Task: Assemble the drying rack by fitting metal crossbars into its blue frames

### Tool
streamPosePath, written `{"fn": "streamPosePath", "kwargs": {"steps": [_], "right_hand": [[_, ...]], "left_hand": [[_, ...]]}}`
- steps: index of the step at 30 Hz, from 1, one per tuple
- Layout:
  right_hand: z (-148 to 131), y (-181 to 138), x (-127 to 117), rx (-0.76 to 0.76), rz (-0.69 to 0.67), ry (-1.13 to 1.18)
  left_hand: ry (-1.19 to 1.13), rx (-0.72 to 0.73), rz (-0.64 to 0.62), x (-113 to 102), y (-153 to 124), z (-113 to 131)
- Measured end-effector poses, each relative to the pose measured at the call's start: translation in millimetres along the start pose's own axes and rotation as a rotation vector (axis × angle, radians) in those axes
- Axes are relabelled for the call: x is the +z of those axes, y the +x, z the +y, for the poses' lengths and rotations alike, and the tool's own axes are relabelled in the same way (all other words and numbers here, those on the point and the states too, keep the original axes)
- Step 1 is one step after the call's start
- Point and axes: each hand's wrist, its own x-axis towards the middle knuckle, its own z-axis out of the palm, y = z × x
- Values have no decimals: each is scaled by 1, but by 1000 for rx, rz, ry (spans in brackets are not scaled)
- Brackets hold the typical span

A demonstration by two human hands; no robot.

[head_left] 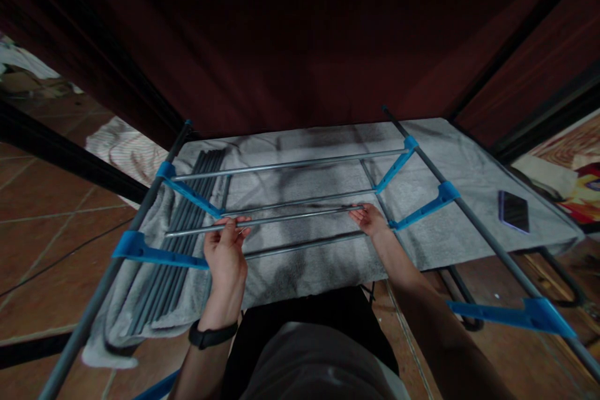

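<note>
A thin grey metal rod [295,217] lies across both of my hands, held above the towel. Near its left end, my left hand [228,250] pinches it between thumb and fingers. My right hand [370,219] is closed lightly around the other end. Around the hands stands a rack frame of grey tubes with blue plastic brackets. The left upright tube [140,215] carries a blue bracket [154,253] beside my left hand. Close to my right hand, another blue bracket [424,206] joins the right upright tube [482,240]. A fitted crossbar [290,165] spans the frame farther back.
Under the frame, a grey towel [464,156] covers a low table. Several loose tubes [175,256] are bundled at the left. A phone [514,211] rests on the right. A dark red panel [300,62] closes off the back. A striped cloth [124,153] lies at the left.
</note>
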Motion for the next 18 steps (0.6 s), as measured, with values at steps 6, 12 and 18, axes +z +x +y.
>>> {"fn": "streamPosePath", "kwargs": {"steps": [6,12,18], "right_hand": [[1,3,-3,-33,-36,-3],[0,-2,-2,-34,-23,-3],[-1,-7,2,-3,16,17]], "left_hand": [[6,32,-22,0,1,0],[-24,42,-55,2,-2,4],[-24,25,-45,3,-3,5]]}}
